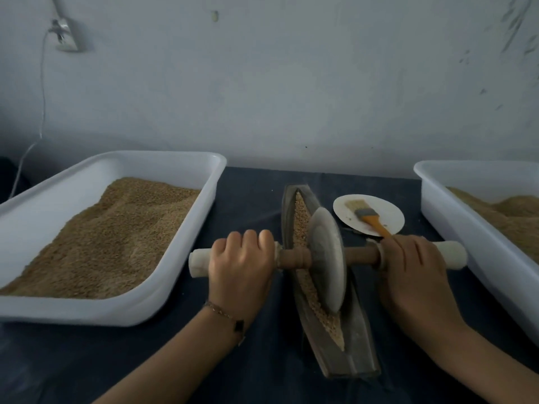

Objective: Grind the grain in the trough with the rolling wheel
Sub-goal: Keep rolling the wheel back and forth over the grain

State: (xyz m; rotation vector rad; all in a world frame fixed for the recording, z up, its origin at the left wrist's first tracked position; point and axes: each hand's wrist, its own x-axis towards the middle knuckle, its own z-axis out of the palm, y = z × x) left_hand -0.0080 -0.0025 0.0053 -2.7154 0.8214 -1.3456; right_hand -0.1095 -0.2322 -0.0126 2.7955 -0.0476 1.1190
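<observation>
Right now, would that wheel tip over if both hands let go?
Probably. The wheel is a thin disc standing on edge in the narrow trough, so it would likely lean until its axle caught the rim. It looks like stone, likely heavy. Being round, it may also roll along the grain.

Two white plastic tubs (163, 205) at the left and right edges of the frame hold golden-tan grain (110, 237). Between them a dark navy cloth (250, 188) covers the table. At centre, a weathered grey-brown trough (347, 354) carries pale tan grain, a dull grey wheel (328, 260) and a brown axle (294, 258) with cream-white handle ends. A white plate (385, 208) bears an orange-handled brush (369, 215) with pale bristles.
</observation>
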